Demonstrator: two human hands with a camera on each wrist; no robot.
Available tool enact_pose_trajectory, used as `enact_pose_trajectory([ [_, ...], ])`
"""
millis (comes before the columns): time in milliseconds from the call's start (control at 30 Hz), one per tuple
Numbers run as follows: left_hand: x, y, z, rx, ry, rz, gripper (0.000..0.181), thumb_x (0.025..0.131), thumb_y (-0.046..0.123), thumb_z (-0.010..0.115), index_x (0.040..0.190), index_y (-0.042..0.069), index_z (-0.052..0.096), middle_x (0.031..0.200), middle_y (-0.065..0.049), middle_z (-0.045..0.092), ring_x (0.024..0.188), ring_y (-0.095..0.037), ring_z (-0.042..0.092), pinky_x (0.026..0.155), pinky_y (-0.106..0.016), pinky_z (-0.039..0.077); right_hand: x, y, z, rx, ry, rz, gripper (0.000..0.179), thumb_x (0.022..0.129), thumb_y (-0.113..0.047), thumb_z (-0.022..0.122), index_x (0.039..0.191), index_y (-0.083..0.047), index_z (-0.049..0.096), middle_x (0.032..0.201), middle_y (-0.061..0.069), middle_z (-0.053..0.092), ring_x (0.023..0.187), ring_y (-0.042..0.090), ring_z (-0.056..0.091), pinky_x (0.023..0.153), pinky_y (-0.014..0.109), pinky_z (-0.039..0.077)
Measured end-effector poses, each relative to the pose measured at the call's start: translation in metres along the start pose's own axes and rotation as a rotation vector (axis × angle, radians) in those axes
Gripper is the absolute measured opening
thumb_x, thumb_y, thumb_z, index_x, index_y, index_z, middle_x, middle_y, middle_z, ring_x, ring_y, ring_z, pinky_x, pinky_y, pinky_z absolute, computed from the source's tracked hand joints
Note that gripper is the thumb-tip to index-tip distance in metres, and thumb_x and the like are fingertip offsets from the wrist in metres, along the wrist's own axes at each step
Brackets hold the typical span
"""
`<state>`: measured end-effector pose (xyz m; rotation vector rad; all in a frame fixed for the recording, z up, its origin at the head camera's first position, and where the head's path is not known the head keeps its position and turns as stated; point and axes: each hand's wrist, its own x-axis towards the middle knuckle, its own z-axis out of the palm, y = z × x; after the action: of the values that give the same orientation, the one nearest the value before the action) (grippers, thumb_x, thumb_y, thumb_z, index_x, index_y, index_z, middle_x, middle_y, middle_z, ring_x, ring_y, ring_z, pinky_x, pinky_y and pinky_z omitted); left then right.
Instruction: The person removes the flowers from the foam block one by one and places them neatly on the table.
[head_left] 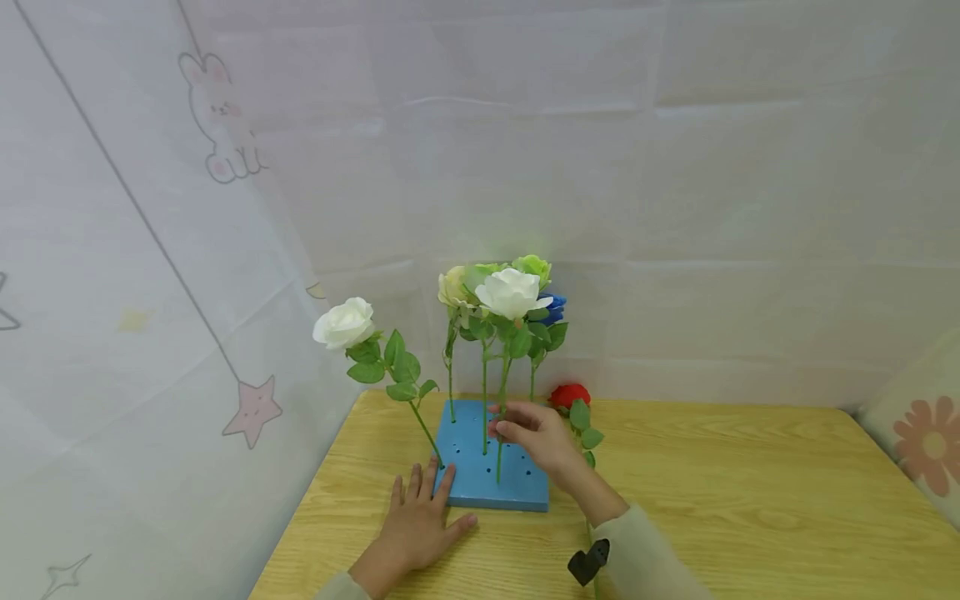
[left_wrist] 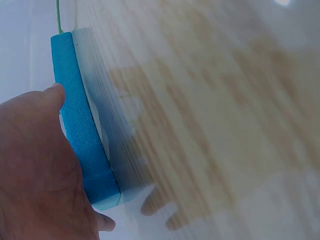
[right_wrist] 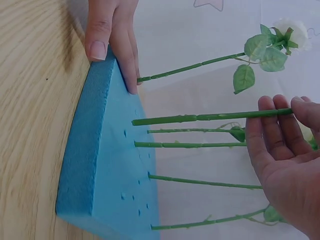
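Note:
Between thumb and fingers, my right hand pinches the green stem of an artificial white rose. The stem hangs over the blue foam block; its lower end is close to the holed top, and I cannot tell if it is in a hole. With fingers spread, my left hand rests at the block's front left corner, fingertips touching it. Another white rose stands in the block beside those fingertips, leaning left. Behind stand a cream flower, a green flower and a blue flower.
A red rose with leaves lies on the wooden table, right of the block and partly behind my right forearm. A black object is at the right sleeve. A pale printed curtain hangs behind the table.

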<state>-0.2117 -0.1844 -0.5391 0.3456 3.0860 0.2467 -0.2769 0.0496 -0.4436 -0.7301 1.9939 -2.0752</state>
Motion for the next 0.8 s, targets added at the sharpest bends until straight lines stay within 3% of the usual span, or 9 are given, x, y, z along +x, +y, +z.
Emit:
enact_pose_trajectory([
  [333,-0.002,0.001,-0.001,-0.022,0.02,0.02,0.084,0.088,0.07,0.034,0.152,0.018,0.016,0.156,-0.017,0.007,0.139,-0.046,0.011,0.104,-0.068,0.006,-0.027,-0.009,-0.026,-0.089,-0.036,0.036,0.03,0.094,-0.028,0.057,0.123,-0.018,0.06,0.11,0.009,0.066,0.102,0.028,0.063,0.085,0.04,0.052],
  [800,0.002,-0.004,0.004,-0.034,0.005,0.028,0.085,0.087,0.072,0.033,0.152,0.021,0.013,0.156,-0.015,0.006,0.14,-0.044,0.008,0.105,-0.067,0.005,-0.064,-0.014,-0.063,-0.13,0.029,0.13,0.033,0.094,-0.028,0.056,0.126,-0.018,0.056,0.108,0.013,0.065,0.098,0.03,0.064,0.083,0.044,0.052],
])
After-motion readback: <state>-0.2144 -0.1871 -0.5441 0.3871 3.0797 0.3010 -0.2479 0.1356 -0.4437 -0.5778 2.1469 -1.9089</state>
